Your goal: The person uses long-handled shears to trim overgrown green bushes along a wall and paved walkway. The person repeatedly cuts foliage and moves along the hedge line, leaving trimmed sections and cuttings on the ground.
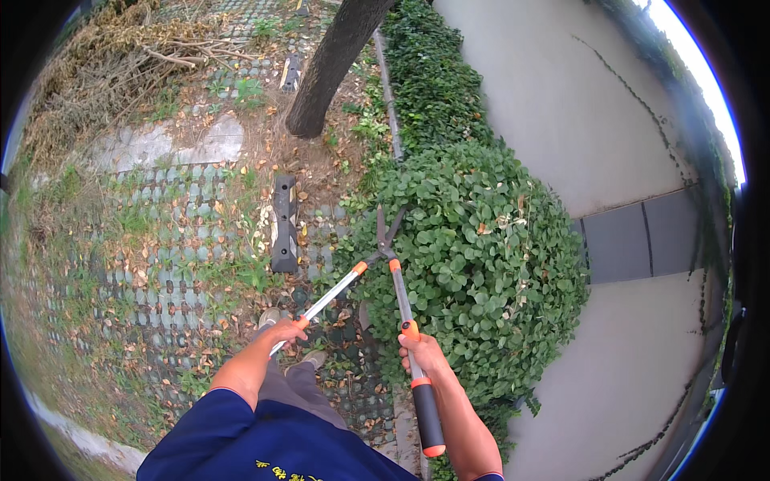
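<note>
Hedge shears [402, 294] with metal shafts and orange collars lie across the view, their dark blades parted in a V at the left edge of a rounded leafy shrub [469, 264]. My left hand [286, 334] is closed around the left shaft, just below an orange collar. Around the right shaft is my right hand [423, 355], between an orange fitting and the black grip, which sticks out below it. Leaves lie behind and beside the blades.
A tree trunk [325, 72] rises ahead, beside a clipped hedge [430, 72] and a narrow curb [388, 96]. A black wheel stop [284, 225] sits on grass pavers [174, 240]. Cut dry branches [102, 78] are heaped at upper left. A pale wall [541, 78] stands right of the shrub.
</note>
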`<action>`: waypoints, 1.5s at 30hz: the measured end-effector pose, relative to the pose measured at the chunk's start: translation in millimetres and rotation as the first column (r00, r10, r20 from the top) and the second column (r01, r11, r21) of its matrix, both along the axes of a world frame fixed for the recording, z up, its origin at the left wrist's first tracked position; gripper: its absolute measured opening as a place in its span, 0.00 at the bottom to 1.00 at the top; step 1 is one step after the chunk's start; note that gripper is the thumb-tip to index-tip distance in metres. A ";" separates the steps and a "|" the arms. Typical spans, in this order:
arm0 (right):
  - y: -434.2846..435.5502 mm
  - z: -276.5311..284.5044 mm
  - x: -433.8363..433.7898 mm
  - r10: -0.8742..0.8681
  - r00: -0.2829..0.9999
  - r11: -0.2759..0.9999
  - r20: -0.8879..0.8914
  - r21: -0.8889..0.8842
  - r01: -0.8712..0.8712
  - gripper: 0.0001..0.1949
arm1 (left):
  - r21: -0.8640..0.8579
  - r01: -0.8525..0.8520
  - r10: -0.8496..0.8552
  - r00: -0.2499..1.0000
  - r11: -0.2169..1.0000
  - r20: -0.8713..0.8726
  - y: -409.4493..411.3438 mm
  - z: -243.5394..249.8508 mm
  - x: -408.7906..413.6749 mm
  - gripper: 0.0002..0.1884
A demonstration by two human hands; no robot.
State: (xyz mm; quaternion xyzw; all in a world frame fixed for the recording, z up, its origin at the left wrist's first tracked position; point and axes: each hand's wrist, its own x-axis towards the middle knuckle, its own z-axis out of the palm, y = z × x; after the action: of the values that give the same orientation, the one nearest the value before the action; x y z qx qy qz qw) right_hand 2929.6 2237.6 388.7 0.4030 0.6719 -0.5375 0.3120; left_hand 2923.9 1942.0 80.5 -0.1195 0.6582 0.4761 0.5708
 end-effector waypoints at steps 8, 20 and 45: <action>2.6 -6.8 -32.0 0.008 0.998 0.998 -0.061 0.067 -0.004 0.10 | 0.107 -0.206 0.195 0.975 0.973 0.107 52.2 22.4 -26.9 0.15; -18.9 -106.4 25.5 -0.127 0.964 0.987 -0.235 0.062 0.145 0.11 | 0.024 -0.272 0.273 0.959 0.962 -0.079 100.4 92.7 -18.2 0.16; 4.8 -53.0 334.8 -0.184 0.969 0.860 -0.166 0.450 0.241 0.20 | -0.050 0.138 -0.145 0.974 0.989 -0.173 -6.6 213.5 50.7 0.11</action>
State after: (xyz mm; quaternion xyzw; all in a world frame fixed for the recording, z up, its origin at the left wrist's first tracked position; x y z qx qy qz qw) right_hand 3264.5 2242.5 335.6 0.5053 0.7499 -0.4140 0.1046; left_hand 2974.6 1935.4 293.9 -0.0403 0.7218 0.4304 0.5404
